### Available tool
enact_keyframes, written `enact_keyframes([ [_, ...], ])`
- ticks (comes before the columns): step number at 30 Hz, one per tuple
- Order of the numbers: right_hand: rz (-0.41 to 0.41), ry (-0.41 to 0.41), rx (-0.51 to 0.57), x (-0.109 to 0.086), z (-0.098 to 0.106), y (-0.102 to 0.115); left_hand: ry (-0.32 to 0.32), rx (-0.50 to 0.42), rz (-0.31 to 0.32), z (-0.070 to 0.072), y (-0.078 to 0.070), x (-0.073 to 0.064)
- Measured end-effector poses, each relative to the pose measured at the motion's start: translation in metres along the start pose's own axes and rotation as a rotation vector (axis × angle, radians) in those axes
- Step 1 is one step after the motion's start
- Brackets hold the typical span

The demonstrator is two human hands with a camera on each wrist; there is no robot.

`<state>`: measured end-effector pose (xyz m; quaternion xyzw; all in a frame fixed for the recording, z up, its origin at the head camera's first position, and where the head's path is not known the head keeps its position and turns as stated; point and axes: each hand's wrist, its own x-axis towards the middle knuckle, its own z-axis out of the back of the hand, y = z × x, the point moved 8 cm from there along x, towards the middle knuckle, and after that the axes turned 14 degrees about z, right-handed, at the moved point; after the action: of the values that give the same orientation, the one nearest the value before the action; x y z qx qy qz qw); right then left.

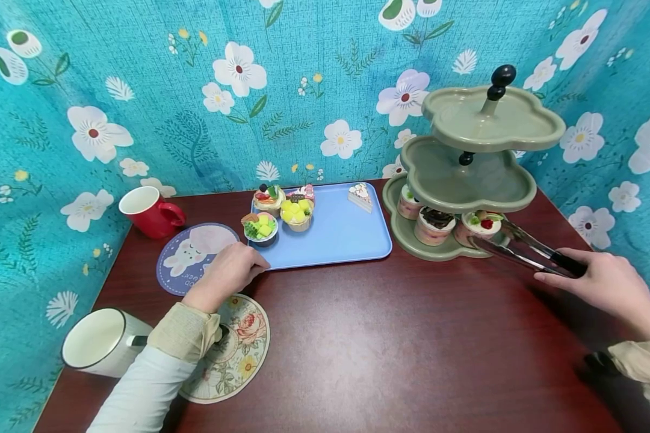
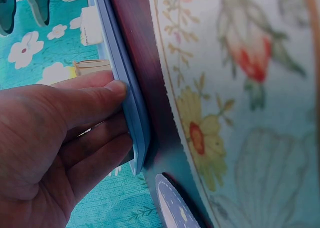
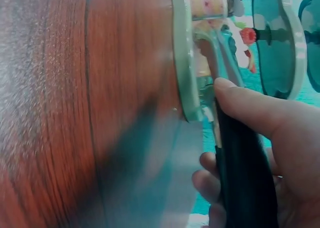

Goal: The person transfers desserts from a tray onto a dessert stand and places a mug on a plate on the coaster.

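Note:
My left hand (image 1: 229, 272) grips the near left corner of the blue tray (image 1: 338, 237), its thumb on the rim in the left wrist view. Several toy cupcakes (image 1: 297, 215) crowd the tray's left end, and a cake slice (image 1: 361, 196) lies at its far right. In my right hand (image 1: 614, 285) are metal tongs (image 3: 245, 163) with black handles. Their tips reach to either side of a dessert cup (image 1: 481, 224) topped with a red berry, on the bottom tier of the green stand (image 1: 411, 243). Beside that cup are a chocolate-topped cup (image 1: 434, 231) and another cup (image 1: 408, 205).
The stand's upper tiers (image 1: 468, 174) overhang the cups closely. At left are a red mug (image 1: 150, 213), a white mug (image 1: 100, 346), a purple bunny mat (image 1: 192, 252) and a round floral mat (image 1: 244, 355) under my left forearm. A flowered blue cloth (image 1: 303, 90) hangs behind.

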<state>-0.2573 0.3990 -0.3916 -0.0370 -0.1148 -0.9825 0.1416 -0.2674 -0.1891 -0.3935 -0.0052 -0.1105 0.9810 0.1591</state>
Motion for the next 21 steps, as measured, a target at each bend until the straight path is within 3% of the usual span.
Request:
enact_keyframes([
  [14,-0.072,0.04,-0.06,-0.028,0.013,-0.003,0.01,0.003,0.016,-0.002,0.0,0.0],
  [21,-0.081,0.097,-0.076,-0.038,0.015,0.012,0.014,-0.007,0.023,-0.001,0.001,0.001],
])
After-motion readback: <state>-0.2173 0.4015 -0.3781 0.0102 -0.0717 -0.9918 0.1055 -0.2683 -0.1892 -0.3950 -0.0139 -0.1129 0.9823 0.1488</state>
